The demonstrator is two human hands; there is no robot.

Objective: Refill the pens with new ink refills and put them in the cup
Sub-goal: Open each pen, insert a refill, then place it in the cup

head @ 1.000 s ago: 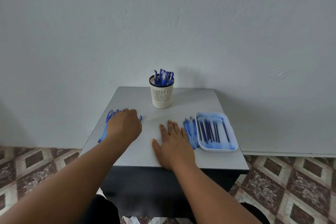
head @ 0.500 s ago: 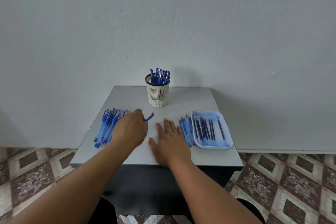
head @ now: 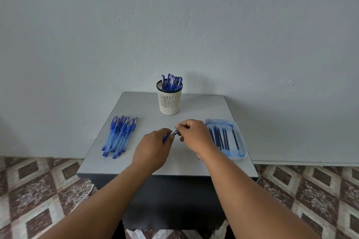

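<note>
One blue pen is held between both hands above the middle of the grey table. My left hand grips its barrel, which is mostly hidden in the fist. My right hand pinches the pen's upper end with thumb and fingertips. A cream slotted cup with several blue pens standing in it is at the back centre. A heap of blue pens lies at the left. Dark blue ink refills lie in a white tray at the right.
The small table stands against a pale wall, with patterned floor tiles on both sides. A thin white cord lies on the floor at the left. My forearms cross the table's front edge.
My left hand lifted one pen out of the left heap and carried it to the centre. My right hand rose from lying flat on the table and took hold of the pen's end.
</note>
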